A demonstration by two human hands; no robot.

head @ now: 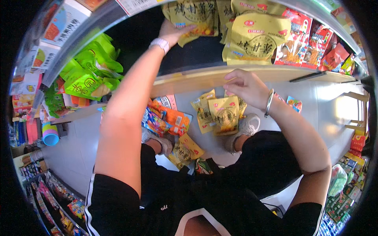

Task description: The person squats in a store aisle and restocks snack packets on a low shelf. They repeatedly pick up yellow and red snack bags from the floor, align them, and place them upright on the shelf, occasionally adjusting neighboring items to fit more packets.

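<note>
Up on the dark shelf, my left hand (172, 34) grips the left side of a yellow snack bag (200, 22), its thumb across the front. More yellow bags, one a large upright snack bag (255, 39), stand just to the right. My right hand (248, 87) hovers by the wooden shelf edge (192, 81), fingers bent and apart with nothing between them. Below it on the floor lie several yellow snack bags (224, 113). Another yellow bag (186, 150) rests by my left shoe, near orange and blue snack packets (174, 119).
Green snack bags (91, 70) fill the shelf's left side, and red-and-white packets (295, 41) its right. A clear rail with price labels (138, 4) curves above. Stacked colored cups (50, 134) stand at left. A wooden chair (357, 112) is at far right.
</note>
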